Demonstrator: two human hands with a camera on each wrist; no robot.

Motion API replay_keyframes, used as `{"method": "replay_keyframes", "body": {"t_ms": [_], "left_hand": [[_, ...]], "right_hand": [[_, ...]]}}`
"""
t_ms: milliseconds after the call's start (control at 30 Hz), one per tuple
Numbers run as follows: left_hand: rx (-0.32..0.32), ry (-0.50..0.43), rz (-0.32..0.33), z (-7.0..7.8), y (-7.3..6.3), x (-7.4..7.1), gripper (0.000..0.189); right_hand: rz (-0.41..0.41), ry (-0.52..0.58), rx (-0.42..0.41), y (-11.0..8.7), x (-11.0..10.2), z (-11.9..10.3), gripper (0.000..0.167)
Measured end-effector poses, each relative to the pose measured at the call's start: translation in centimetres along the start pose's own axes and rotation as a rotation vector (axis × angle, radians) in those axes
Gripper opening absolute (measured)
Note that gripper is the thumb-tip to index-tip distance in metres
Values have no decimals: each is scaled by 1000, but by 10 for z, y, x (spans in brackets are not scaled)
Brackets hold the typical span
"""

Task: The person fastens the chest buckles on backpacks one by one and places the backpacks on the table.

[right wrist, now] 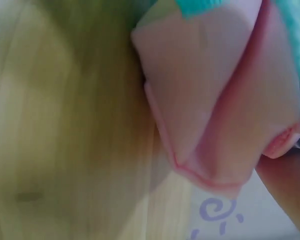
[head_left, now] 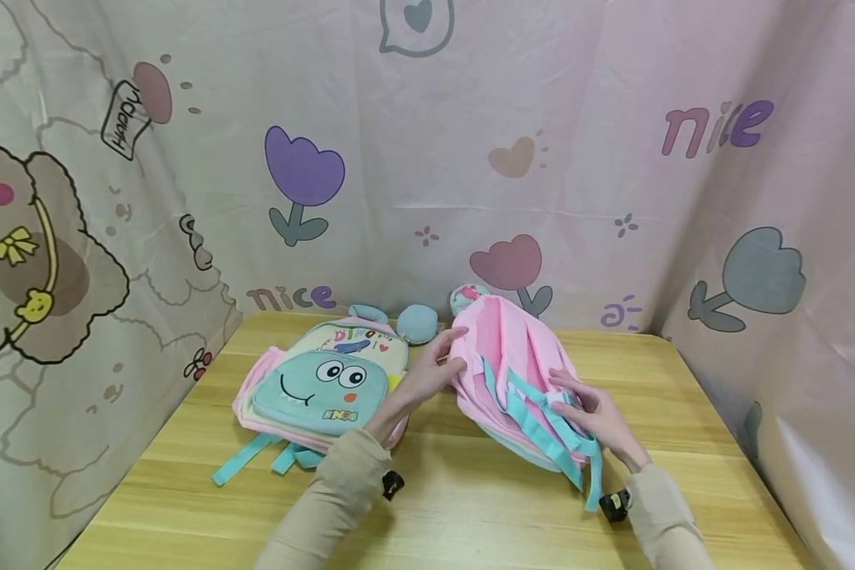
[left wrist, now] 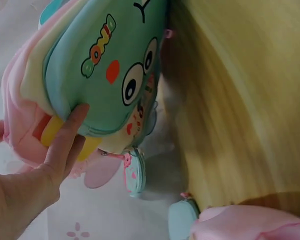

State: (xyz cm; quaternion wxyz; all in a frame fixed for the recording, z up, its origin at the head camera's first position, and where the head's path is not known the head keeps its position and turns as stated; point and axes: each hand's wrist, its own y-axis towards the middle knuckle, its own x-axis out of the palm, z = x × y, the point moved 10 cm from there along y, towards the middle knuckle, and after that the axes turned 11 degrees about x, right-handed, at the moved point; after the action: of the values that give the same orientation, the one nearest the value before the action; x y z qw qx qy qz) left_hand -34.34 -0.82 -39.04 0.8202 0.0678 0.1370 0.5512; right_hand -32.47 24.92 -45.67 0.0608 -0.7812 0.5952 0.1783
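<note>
A pink backpack (head_left: 516, 340) with turquoise straps stands tilted, its strap side facing me. My left hand (head_left: 431, 372) holds its left side. In the left wrist view, the fingers of that left hand (left wrist: 60, 155) lie on the teal front pocket (left wrist: 102, 85), which has big eyes, and another digit is at the back edge. My right hand (head_left: 594, 412) grips the lower right side where the turquoise straps bunch up. The right wrist view shows mostly blurred pink fabric (right wrist: 200, 85), with the fingers hidden. A small printed pouch (left wrist: 134, 172) hangs at the backpack's top.
A second backpack (head_left: 313, 396) lies face up on the left, its turquoise straps (head_left: 245, 459) trailing toward me. A round blue pouch (head_left: 418, 324) sits at its top right. The wooden table (head_left: 470, 522) meets a printed curtain (head_left: 413, 142) at the back and sides.
</note>
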Motion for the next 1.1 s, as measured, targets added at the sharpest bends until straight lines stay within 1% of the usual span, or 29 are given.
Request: {"method": "replay_keyframes", "body": {"t_ms": [67, 133, 267, 367, 467, 600, 700, 800, 867, 1000, 1100], "left_hand": [[-11, -27, -33, -6, -1, 5, 61], [-2, -29, -60, -11, -1, 8, 63], [10, -5, -83, -21, -1, 11, 65], [-11, 1, -95, -30, -2, 14, 66], [-22, 8, -119, -38, -3, 18, 66], [-28, 2, -148, -48, -1, 23, 67], [-46, -3, -151, -56, 0, 26, 67], [-59, 27, -141, -64, 1, 27, 68], [-55, 40, -136, -67, 1, 28, 68], [-51, 77, -134, -73, 1, 29, 68], [-51, 115, -140, -76, 1, 30, 67]], "right_hand": [[16, 3, 9, -1, -4, 2, 45], [27, 0, 26, -2, -8, 4, 43], [58, -36, 97, -3, -14, 11, 43], [89, -79, 158, -4, -20, 19, 44], [122, -121, 191, -7, -26, 24, 45], [153, -153, 192, -10, -33, 25, 45], [160, -152, 192, -12, -37, 27, 44], [177, -150, 207, -14, -41, 29, 43], [184, -151, 214, -14, -43, 30, 42], [194, -178, 224, -14, -47, 31, 40], [194, -199, 217, -12, -47, 30, 36]]}}
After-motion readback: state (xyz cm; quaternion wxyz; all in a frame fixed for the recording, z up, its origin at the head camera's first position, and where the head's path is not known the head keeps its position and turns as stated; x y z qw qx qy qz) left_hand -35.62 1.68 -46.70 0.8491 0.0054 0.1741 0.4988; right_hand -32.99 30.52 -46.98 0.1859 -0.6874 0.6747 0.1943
